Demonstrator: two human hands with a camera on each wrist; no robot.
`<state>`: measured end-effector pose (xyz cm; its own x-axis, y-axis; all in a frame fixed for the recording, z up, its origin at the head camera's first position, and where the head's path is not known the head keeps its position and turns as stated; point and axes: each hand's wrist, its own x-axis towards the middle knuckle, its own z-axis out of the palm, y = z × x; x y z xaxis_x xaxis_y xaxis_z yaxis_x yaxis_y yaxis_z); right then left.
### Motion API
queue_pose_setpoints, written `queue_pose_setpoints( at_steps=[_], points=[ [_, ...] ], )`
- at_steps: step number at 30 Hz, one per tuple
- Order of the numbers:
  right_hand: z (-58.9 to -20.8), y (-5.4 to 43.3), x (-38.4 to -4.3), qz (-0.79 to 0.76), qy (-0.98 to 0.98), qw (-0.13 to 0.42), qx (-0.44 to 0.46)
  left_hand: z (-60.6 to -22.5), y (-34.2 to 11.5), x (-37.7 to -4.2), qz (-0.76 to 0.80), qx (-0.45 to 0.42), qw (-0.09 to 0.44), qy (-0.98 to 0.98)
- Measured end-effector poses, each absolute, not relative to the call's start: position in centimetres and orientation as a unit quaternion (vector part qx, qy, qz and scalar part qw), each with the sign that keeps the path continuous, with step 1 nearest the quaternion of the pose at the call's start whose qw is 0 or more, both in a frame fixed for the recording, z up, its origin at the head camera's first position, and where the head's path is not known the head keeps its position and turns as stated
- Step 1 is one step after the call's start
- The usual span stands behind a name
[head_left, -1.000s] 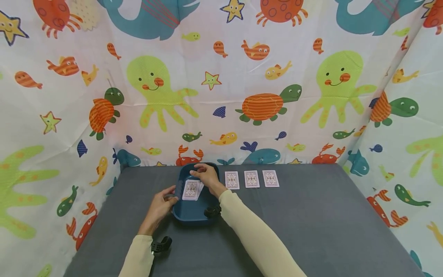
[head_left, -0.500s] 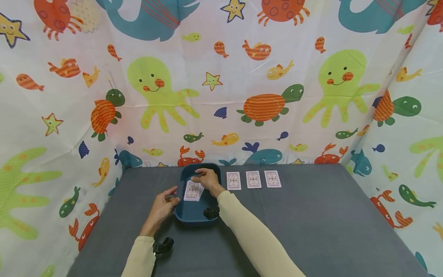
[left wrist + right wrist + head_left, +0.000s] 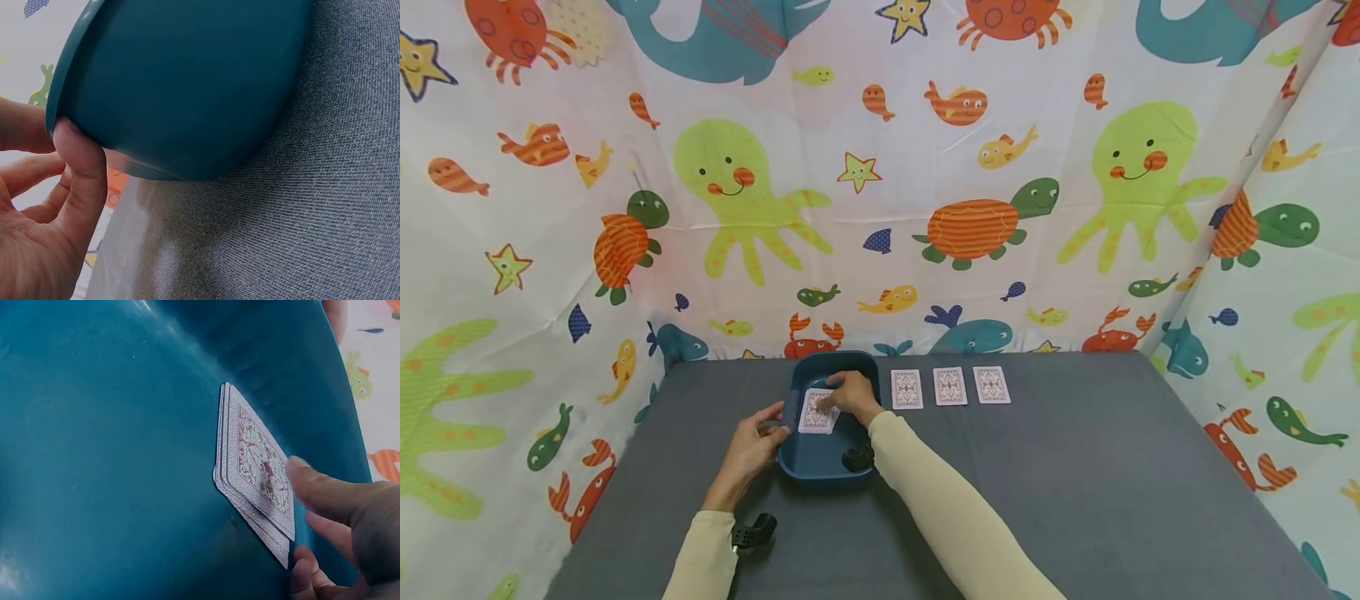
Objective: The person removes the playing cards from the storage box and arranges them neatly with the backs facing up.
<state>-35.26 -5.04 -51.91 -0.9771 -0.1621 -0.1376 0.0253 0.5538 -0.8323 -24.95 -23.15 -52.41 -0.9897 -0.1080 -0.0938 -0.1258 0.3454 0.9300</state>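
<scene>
A dark blue plastic tray (image 3: 812, 465) stands on the table with a small stack of playing cards (image 3: 812, 414) inside, backs up. In the right wrist view the stack (image 3: 259, 462) is slightly fanned, its red-and-white patterned backs showing. My left hand (image 3: 751, 448) holds the tray's left rim; the left wrist view shows thumb (image 3: 84, 165) and finger pinching the tray wall (image 3: 187, 75). My right hand (image 3: 854, 395) reaches over the tray, its fingertips right at the top card. Extended fingers (image 3: 325, 494) lie by the stack's edge, the lower ones bent beneath the hand.
Three face-down cards lie in a row right of the tray: a near one (image 3: 906, 389), a middle one (image 3: 950, 386) and a far right one (image 3: 992, 385). Grey cloth covers the table (image 3: 1075, 483). A sea-animal printed curtain (image 3: 880, 317) closes off the back and sides.
My right hand has lowered from above the stack to the top card, its fingertips moving down and slightly left. The left hand stays on the rim; the three table cards have not moved.
</scene>
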Motion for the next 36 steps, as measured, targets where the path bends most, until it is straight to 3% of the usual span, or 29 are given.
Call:
queue_pose_setpoints(
  at_steps=[15, 30, 36],
  points=[
    [-51.6, -5.25, -34.97, -0.397, 0.914, 0.064, -0.061, -52.11, -22.94, -24.78, 0.571, -0.074, 0.009, 0.818],
    [-51.66, -5.18, -35.88, -0.489, 0.869, 0.044, -0.066, -51.73, -22.86, -24.93, 0.577, -0.059, -0.003, 0.815],
    [-51.31, -5.1, -35.84, -0.534, 0.841, 0.069, -0.05, -51.98, -22.93, -24.99, 0.575, -0.068, 0.004, 0.816]
  ],
)
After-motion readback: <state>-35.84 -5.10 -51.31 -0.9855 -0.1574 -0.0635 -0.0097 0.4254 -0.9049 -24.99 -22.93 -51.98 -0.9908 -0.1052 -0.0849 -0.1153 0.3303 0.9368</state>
